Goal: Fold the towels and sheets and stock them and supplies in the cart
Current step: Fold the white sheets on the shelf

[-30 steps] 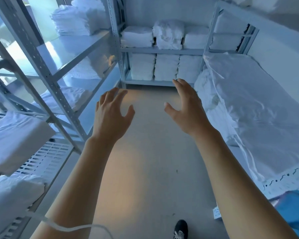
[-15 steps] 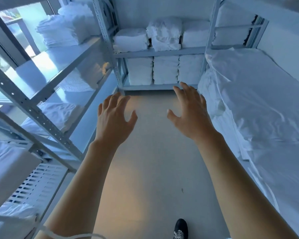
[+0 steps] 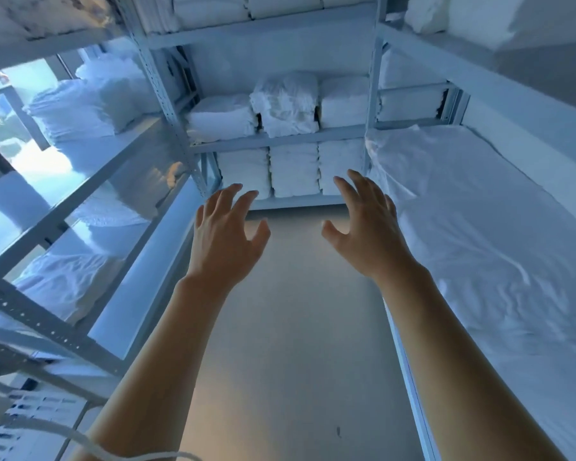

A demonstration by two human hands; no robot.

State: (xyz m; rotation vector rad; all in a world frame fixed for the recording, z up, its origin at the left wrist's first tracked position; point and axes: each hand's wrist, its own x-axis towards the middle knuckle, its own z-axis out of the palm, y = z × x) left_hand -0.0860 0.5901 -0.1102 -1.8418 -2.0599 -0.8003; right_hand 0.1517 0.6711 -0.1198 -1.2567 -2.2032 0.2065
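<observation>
While left hand [image 3: 223,242] and right hand [image 3: 368,229] hover empty, three bottom-shelf towel stacks [image 3: 293,173]

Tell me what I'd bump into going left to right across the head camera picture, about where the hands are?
Metal rack with rumpled white linen → left hand, open and empty → bare floor → right hand, open and empty → white sheet spread on the right shelf.
</observation>
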